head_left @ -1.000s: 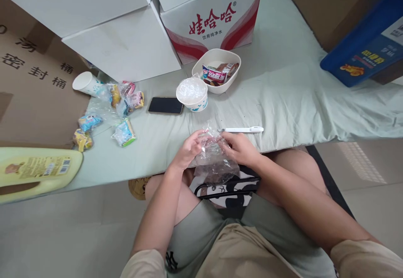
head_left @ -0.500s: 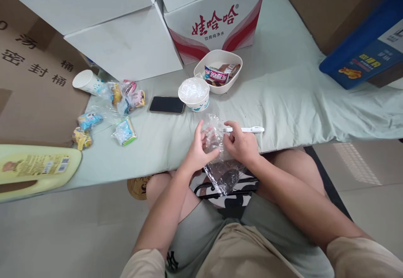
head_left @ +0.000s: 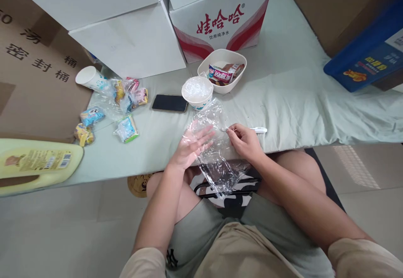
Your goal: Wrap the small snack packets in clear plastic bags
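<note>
A crinkled clear plastic bag (head_left: 217, 156) hangs over the table's front edge, above my lap. My left hand (head_left: 193, 145) has its fingers spread, and the thin film lies over them; whether the hand is inside the bag or behind it I cannot tell. On the other side, my right hand (head_left: 244, 141) pinches the bag's edge between thumb and forefinger. Partly hidden behind that hand lies a white pen-like cutter (head_left: 260, 130). Just beyond the bag stands a paper cup (head_left: 197, 93) with clear film bunched in its mouth.
A black phone (head_left: 169, 103) lies left of the cup. Behind it sits a white bowl (head_left: 234, 85) with wrapped snacks. Several small wrapped packets (head_left: 127, 129) and a tipped paper cup (head_left: 88, 77) are at left. Boxes (head_left: 220, 26), a yellow jug (head_left: 40, 164) and a blue container (head_left: 362, 68) surround the area.
My left hand has moved left and spread its fingers under the film. The bag is drawn out wider and higher, while my right hand has closed into a pinch on its edge.
</note>
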{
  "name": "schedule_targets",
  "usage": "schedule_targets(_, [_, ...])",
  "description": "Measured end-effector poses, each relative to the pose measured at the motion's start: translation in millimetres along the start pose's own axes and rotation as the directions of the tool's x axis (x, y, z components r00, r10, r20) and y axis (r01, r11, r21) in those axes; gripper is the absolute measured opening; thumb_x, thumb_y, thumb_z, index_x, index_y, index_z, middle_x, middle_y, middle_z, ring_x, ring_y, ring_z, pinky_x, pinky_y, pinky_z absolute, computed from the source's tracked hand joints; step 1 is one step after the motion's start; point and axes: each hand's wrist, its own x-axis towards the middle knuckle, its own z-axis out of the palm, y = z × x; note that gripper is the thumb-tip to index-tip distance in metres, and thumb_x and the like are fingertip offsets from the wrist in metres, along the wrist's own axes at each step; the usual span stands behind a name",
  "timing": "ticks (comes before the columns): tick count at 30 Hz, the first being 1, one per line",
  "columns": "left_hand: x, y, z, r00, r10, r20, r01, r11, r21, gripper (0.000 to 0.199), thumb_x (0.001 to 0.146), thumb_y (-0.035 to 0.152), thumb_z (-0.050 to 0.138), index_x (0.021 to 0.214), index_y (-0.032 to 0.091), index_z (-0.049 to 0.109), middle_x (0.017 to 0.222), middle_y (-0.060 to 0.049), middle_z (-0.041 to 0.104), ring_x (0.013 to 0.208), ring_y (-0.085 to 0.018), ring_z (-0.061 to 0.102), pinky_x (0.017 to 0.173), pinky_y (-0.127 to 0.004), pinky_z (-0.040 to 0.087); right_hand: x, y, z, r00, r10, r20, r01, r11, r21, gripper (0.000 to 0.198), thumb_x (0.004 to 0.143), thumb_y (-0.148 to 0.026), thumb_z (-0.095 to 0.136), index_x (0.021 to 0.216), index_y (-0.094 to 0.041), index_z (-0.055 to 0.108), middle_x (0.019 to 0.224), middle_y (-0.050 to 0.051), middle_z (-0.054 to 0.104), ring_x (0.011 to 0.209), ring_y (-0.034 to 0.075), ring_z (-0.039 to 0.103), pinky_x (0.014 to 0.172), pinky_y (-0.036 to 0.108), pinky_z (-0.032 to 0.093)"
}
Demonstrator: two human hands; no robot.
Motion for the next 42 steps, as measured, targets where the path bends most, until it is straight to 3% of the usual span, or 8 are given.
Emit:
schedule_targets(7, [2, -8, -7, 0.994, -0.103, -0.037, 0.109, 0.961, 0.255, 0.051, 0.070, 0.045, 0.084, 0.105, 0.012, 0.066, 0.108, -0.018, 0.076, 0.101, -0.030, 0.074, 0.089, -0.039, 0.057, -2, 4, -1, 0.997, 0.005, 0.078, -0.019, 0.985, 0.170, 0.029, 0.090, -0.050, 0.054, 0.089, -0.022, 0.058, 0.053, -0.003, 0.059, 0.045, 0.014, 0.052, 0.049, 0.027, 0.041])
schedule_targets(11, [-3, -4, -10, 0.999, -0.029, -0.020, 0.034, 0.912, 0.410, 0.055, 0.076, 0.044, 0.080, 0.121, 0.018, 0.061, 0.106, -0.011, 0.077, 0.104, -0.026, 0.073, 0.089, -0.035, 0.057, -1, 6, -3, 0.993, 0.017, 0.115, -0.044, 0.971, 0.237, 0.030, 0.091, -0.051, 0.053, 0.089, -0.021, 0.060, 0.056, -0.002, 0.061, 0.045, 0.013, 0.054, 0.048, 0.027, 0.042])
schedule_targets(14, [-4, -1, -12, 0.991, -0.132, 0.030, 0.097, 0.846, 0.524, 0.051, 0.082, 0.046, 0.072, 0.122, 0.018, 0.057, 0.071, -0.003, 0.074, 0.066, -0.019, 0.072, 0.064, -0.029, 0.056, 1, 6, -4, 0.992, 0.068, 0.110, -0.098, 0.952, 0.291, 0.030, 0.092, -0.049, 0.050, 0.095, -0.021, 0.061, 0.052, -0.003, 0.058, 0.044, 0.014, 0.055, 0.047, 0.027, 0.043])
schedule_targets(20, [-6, 7, -12, 0.998, 0.037, -0.055, -0.014, 0.931, 0.365, 0.045, 0.078, 0.048, 0.072, 0.110, 0.022, 0.054, 0.053, 0.006, 0.063, 0.042, -0.014, 0.059, 0.043, -0.022, 0.045, 2, 9, -5, 0.979, 0.040, 0.198, -0.119, 0.907, 0.404, 0.037, 0.093, -0.041, 0.049, 0.125, -0.026, 0.058, 0.064, -0.002, 0.064, 0.053, 0.015, 0.059, 0.055, 0.030, 0.050])
schedule_targets(25, [-7, 14, -13, 0.988, 0.058, -0.142, -0.026, 0.977, 0.213, 0.024, 0.067, 0.036, 0.073, 0.076, 0.020, 0.058, 0.051, 0.005, 0.059, 0.043, -0.013, 0.056, 0.042, -0.024, 0.045, 2, 15, -5, 0.959, -0.103, 0.265, -0.057, 0.843, 0.535, 0.016, 0.083, -0.034, 0.054, 0.082, -0.023, 0.066, 0.081, 0.002, 0.066, 0.062, 0.014, 0.061, 0.061, 0.031, 0.050])
schedule_targets(32, [-3, 14, -14, 0.992, 0.071, -0.102, -0.037, 0.953, 0.299, 0.035, 0.071, 0.050, 0.065, 0.058, 0.017, 0.060, 0.065, -0.005, 0.066, 0.062, -0.018, 0.063, 0.059, -0.030, 0.054, 4, 14, -11, 0.959, -0.208, 0.192, 0.127, 0.922, 0.365, 0.043, 0.092, -0.043, 0.044, 0.059, -0.021, 0.061, 0.072, 0.006, 0.062, 0.079, 0.021, 0.060, 0.080, 0.038, 0.049])
schedule_targets(35, [-1, 8, -15, 0.984, 0.122, -0.132, -0.049, 0.890, 0.453, 0.037, 0.071, 0.047, 0.075, 0.059, 0.018, 0.055, 0.065, -0.002, 0.065, 0.063, -0.015, 0.062, 0.061, -0.026, 0.051, 4, 13, -9, 0.971, -0.130, 0.200, 0.064, 0.950, 0.305, 0.019, 0.086, -0.040, 0.060, 0.084, -0.021, 0.065, 0.081, 0.003, 0.062, 0.075, 0.017, 0.058, 0.072, 0.034, 0.049])
schedule_targets(42, [2, 4, -17, 0.950, 0.242, -0.196, -0.158, 0.917, 0.366, 0.048, 0.063, 0.030, 0.085, 0.096, 0.023, 0.050, 0.082, 0.004, 0.065, 0.071, -0.013, 0.069, 0.069, -0.024, 0.051, 4, 23, -2, 0.971, -0.061, 0.230, -0.016, 0.948, 0.318, 0.068, 0.080, -0.031, 0.067, 0.142, -0.023, 0.039, 0.094, 0.002, 0.061, 0.076, 0.015, 0.060, 0.072, 0.032, 0.052])
